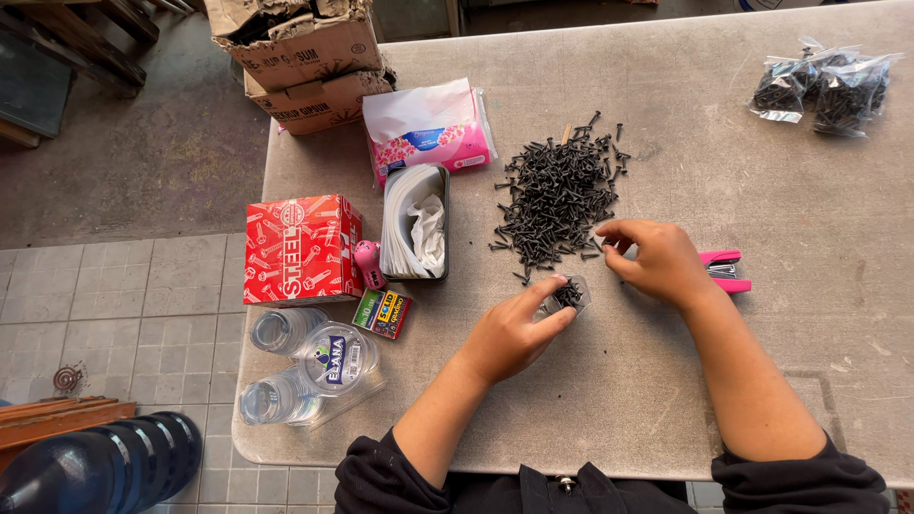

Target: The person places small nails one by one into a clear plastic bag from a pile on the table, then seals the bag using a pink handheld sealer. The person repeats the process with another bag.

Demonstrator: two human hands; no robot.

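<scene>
Screws (557, 195), black ones, lie in a loose pile near the middle of the grey table (685, 381). The left hand (509, 333) pinches a small clear bag (569, 295), partly filled with screws, just below the pile. The right hand (657, 259) touches the pile's lower right edge, fingertips pressed together on a screw. A pink stapler (725, 270) lies just behind this hand. Filled bags (824, 88) rest near the far right corner.

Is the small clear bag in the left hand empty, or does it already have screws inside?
Not empty: the small clear bag, held by the left hand, shows dark screws inside.
</scene>
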